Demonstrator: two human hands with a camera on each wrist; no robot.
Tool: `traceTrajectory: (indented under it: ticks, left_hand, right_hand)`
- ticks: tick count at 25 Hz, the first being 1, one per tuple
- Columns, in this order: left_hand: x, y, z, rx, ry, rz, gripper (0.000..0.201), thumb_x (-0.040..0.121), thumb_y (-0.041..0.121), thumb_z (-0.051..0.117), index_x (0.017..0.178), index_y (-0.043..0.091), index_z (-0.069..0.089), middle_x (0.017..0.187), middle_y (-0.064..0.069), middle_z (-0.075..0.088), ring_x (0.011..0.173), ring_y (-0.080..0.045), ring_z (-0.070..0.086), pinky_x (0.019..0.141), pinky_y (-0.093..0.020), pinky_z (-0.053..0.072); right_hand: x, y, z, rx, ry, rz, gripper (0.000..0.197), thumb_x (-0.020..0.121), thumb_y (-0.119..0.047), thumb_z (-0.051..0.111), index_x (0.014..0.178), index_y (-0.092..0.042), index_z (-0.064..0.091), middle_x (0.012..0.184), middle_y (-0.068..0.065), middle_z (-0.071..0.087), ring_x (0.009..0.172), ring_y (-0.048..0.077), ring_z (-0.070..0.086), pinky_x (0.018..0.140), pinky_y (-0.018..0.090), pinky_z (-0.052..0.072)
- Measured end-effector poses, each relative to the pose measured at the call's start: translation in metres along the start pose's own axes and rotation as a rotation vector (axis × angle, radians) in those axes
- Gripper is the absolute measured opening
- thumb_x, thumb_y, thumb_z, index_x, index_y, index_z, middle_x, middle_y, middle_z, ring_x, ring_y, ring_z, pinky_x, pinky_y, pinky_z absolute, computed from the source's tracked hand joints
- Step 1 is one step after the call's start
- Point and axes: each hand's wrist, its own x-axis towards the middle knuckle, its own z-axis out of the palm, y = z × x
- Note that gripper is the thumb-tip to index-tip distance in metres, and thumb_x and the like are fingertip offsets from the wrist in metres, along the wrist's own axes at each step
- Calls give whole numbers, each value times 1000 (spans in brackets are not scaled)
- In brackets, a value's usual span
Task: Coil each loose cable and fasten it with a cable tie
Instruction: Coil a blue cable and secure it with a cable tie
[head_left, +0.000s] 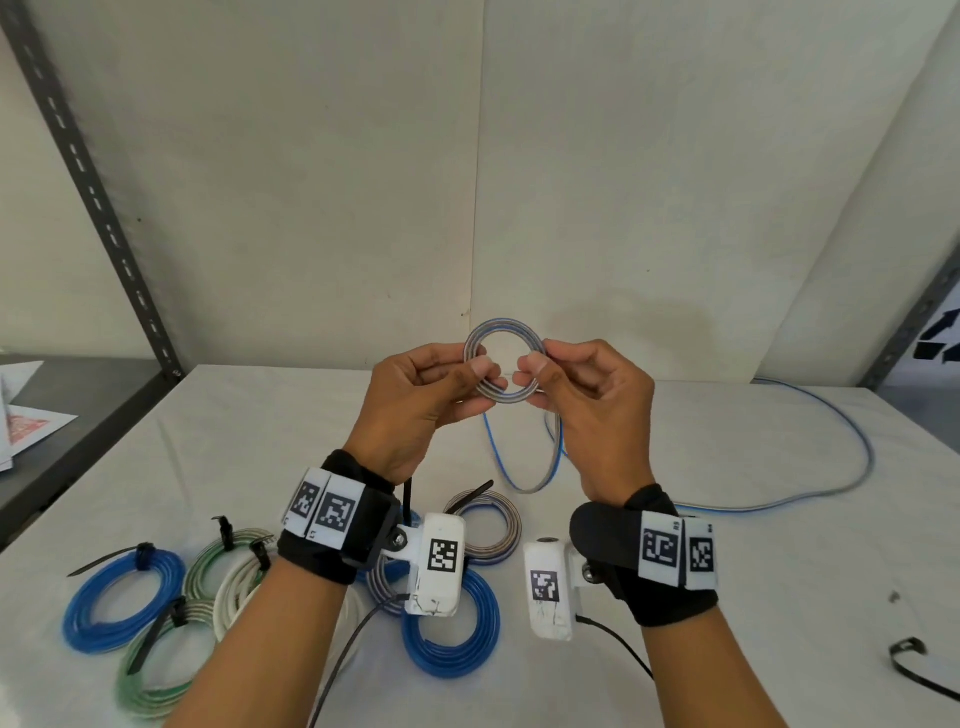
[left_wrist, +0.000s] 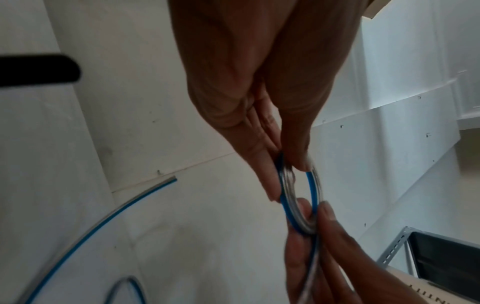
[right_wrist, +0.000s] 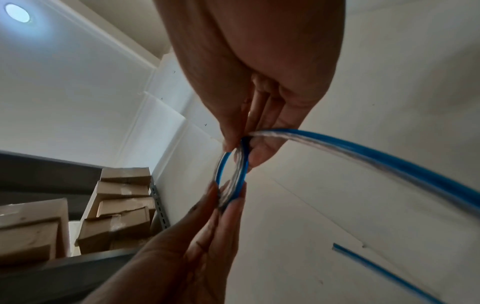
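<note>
- Coiling was the step in hand: I held the small ring of blue-and-clear flat cable (head_left: 503, 361) up in the air above the white-covered table (head_left: 727, 571), between both hands.
- My left hand (head_left: 415, 400) pinched the ring's left side, thumb in front and fingers curled behind it; my right hand (head_left: 592, 405) pinched the right side the same way. Neither hand had anything else in it.
- From the ring the loose tail (head_left: 810, 483) dropped to the table, looped once below my hands and ran off in a wide curve to the right, so by my reckoning much of the cable was yet to be wound.
- To do it well I judged that one hand should clamp the stacked turns flat while the other fed each new turn in at the same width, letting the tail untwist so the flat cable did not kink.
- A loose black cable tie (head_left: 914, 670) lay near the table's right edge, within reach for fastening.
- Finished bundles (head_left: 124, 597) in blue, green and white, each with a black tie, lay on the table under my left wrist.
</note>
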Motion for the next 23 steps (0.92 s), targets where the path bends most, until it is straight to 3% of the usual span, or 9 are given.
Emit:
traceTrajectory:
  ticks: [2, 4, 8, 12, 16, 19, 23]
  left_hand:
    - [-1, 3, -1, 128, -60, -20, 39, 80, 28, 70, 109, 1, 69, 97, -16, 76, 91, -25, 74, 83, -37, 61]
    - [-4, 7, 1, 312, -130, -44, 48, 91, 43, 57, 111, 1, 68, 88, -12, 73, 84, -22, 71, 83, -37, 60]
    - [-5, 4, 11, 543, -227, -154, 60, 104, 50, 36, 83, -1, 60, 61, -7, 53, 59, -21, 59, 77, -41, 55]
    - [-3, -2, 14, 660, -167, -137, 55, 106, 47, 33, 67, 13, 49, 60, 0, 44, 56, -17, 53, 72, -34, 50]
    - [1, -7, 15, 507, -28, -18, 52, 109, 36, 34, 61, 19, 46, 52, 8, 43, 54, -13, 46, 71, -37, 44]
    - [6, -5, 14, 274, 90, -3, 47, 109, 32, 33, 65, 18, 40, 51, 12, 36, 45, -9, 35, 71, -37, 37]
    - [8, 1, 17, -65, 188, -39, 44, 110, 30, 31, 68, 18, 35, 58, 4, 23, 45, -10, 21, 61, -30, 33]
  right_hand:
    - [4, -2, -9, -33, -60, -19, 10, 87, -1, 73, 95, -5, 71, 86, 13, 77, 79, 27, 76, 76, 35, 61]
    - [7, -3, -18, -150, -216, -33, 12, 86, -2, 75, 92, -12, 74, 83, 13, 77, 75, 25, 74, 78, 35, 59]
    - [4, -4, -21, -422, -458, -85, 10, 88, -6, 75, 91, -14, 77, 78, 4, 75, 71, 15, 71, 71, 22, 55]
    - [0, -4, -15, -500, -458, -137, 8, 90, -8, 73, 96, -7, 78, 76, -5, 73, 69, 8, 68, 64, 12, 47]
    - [1, -1, -10, -368, -349, -134, 13, 93, -9, 69, 103, -12, 78, 86, 1, 76, 76, 15, 73, 74, 27, 58]
    - [1, -1, -7, -250, -237, -47, 10, 93, -9, 69, 101, -13, 74, 89, 3, 78, 82, 17, 75, 70, 30, 61]
    - [-5, 4, 6, -83, -150, 23, 5, 93, -9, 69, 98, -12, 70, 90, 10, 77, 87, 23, 75, 68, 34, 61]
